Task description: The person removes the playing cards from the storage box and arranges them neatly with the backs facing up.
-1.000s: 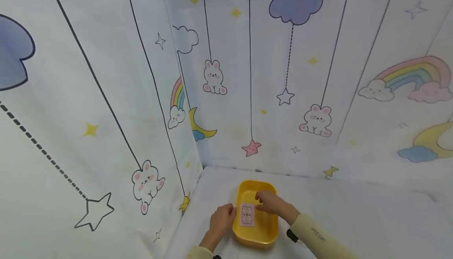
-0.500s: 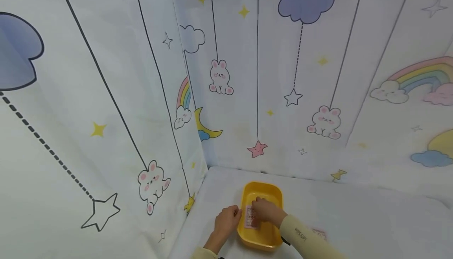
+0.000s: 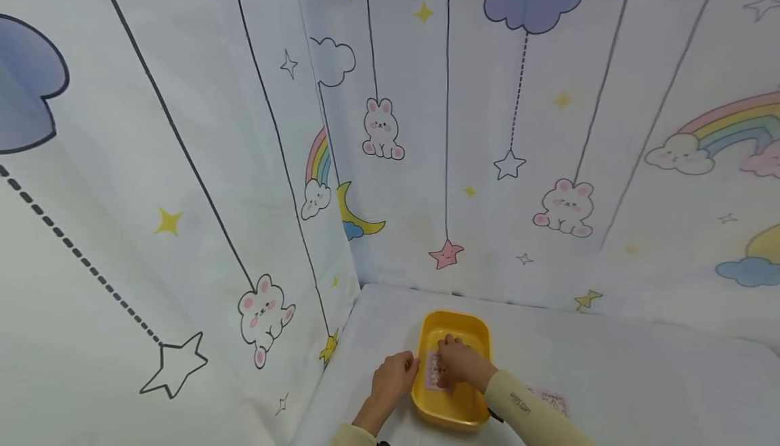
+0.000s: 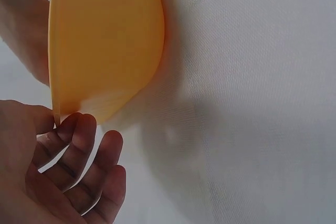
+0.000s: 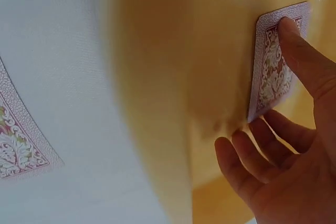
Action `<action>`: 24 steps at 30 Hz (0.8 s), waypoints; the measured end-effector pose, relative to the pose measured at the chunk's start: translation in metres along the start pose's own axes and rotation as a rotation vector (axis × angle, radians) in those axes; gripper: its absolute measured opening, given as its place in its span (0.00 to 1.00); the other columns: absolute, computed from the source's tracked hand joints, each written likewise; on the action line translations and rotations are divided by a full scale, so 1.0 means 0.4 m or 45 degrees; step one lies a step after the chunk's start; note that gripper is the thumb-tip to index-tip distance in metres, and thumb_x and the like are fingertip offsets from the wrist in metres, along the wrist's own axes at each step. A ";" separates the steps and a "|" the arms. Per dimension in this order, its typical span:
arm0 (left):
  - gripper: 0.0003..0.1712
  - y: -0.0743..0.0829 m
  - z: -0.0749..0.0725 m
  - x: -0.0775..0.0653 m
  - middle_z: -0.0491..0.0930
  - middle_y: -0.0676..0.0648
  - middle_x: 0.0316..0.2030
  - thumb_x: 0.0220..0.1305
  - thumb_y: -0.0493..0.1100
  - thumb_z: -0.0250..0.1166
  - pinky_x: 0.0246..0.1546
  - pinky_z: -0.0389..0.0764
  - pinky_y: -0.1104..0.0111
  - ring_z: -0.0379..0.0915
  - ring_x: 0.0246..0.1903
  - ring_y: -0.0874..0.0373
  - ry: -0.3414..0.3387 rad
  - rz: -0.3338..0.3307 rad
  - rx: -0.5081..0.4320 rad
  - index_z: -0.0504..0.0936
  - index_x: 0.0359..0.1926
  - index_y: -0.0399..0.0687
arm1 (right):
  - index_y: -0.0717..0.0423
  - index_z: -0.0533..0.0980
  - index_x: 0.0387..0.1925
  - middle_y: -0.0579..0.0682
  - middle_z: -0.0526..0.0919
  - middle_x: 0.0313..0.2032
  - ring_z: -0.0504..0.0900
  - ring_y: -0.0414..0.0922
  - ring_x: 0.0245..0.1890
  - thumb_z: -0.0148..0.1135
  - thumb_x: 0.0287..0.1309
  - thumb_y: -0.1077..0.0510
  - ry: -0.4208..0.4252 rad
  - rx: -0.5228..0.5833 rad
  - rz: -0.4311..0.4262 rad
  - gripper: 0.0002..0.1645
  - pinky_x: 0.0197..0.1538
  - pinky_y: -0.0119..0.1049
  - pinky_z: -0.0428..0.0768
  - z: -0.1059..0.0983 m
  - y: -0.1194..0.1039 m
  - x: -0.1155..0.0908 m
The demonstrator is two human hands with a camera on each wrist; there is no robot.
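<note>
A yellow plastic tub point(image 3: 453, 411) stands on the white table. My left hand point(image 3: 393, 380) pinches its left rim between thumb and fingers; in the left wrist view the fingertips point(image 4: 84, 124) lie against the tub's outer wall. My right hand point(image 3: 465, 363) reaches inside the tub over a playing card point(image 3: 435, 369), which lies back up. In the right wrist view the thumb presses on the patterned back of this playing card point(image 5: 273, 72), while the fingertips point(image 5: 257, 124) meet its edge. Part of the card is covered by the hand.
More cards point(image 3: 553, 403) with the same pink pattern lie on the table right of the tub, partly hidden by the right sleeve point(image 3: 521, 402). A white wall sheet point(image 3: 402, 216) printed with rabbits, stars and clouds rises behind and to the left.
My right hand has moved left and down from the tub's right side onto the card inside. My left hand has stayed at the rim. The head view has shifted slightly.
</note>
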State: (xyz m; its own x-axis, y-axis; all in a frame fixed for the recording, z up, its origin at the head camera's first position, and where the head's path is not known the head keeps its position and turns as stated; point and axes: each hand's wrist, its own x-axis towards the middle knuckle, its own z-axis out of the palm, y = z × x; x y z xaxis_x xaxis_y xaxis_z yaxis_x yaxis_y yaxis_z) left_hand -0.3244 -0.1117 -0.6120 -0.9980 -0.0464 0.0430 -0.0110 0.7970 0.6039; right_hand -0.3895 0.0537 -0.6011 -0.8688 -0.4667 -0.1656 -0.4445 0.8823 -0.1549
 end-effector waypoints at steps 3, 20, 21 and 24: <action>0.17 0.001 -0.001 -0.002 0.69 0.58 0.17 0.71 0.49 0.61 0.17 0.62 0.71 0.62 0.16 0.64 0.018 0.013 -0.003 0.74 0.24 0.53 | 0.65 0.67 0.60 0.60 0.75 0.49 0.76 0.54 0.46 0.81 0.45 0.53 0.026 0.049 0.017 0.45 0.54 0.52 0.80 -0.001 0.002 -0.002; 0.16 0.002 0.003 0.000 0.69 0.58 0.17 0.71 0.50 0.61 0.17 0.62 0.71 0.63 0.16 0.64 0.005 -0.027 0.007 0.75 0.25 0.53 | 0.62 0.69 0.51 0.51 0.79 0.33 0.75 0.45 0.32 0.75 0.54 0.60 0.060 0.251 -0.087 0.28 0.44 0.45 0.80 -0.027 0.020 0.006; 0.16 0.003 0.002 -0.001 0.69 0.58 0.17 0.71 0.50 0.61 0.17 0.62 0.71 0.62 0.16 0.64 0.009 -0.024 0.010 0.75 0.25 0.53 | 0.61 0.70 0.50 0.52 0.80 0.34 0.76 0.45 0.32 0.75 0.54 0.59 0.062 0.232 -0.079 0.27 0.45 0.45 0.80 -0.027 0.022 0.008; 0.16 0.005 -0.001 0.001 0.68 0.58 0.17 0.71 0.50 0.61 0.17 0.61 0.71 0.62 0.16 0.64 0.008 -0.033 0.002 0.75 0.24 0.53 | 0.60 0.72 0.48 0.53 0.81 0.36 0.79 0.49 0.35 0.76 0.53 0.57 0.078 0.167 -0.068 0.26 0.48 0.48 0.80 -0.021 0.026 0.014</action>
State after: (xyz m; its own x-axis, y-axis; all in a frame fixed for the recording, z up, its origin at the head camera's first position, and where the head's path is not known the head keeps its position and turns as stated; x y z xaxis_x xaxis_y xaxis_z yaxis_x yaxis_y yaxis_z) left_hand -0.3247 -0.1102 -0.6104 -0.9969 -0.0711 0.0323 -0.0372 0.7964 0.6036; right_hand -0.4007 0.0609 -0.5955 -0.8581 -0.5048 -0.0944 -0.4617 0.8388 -0.2885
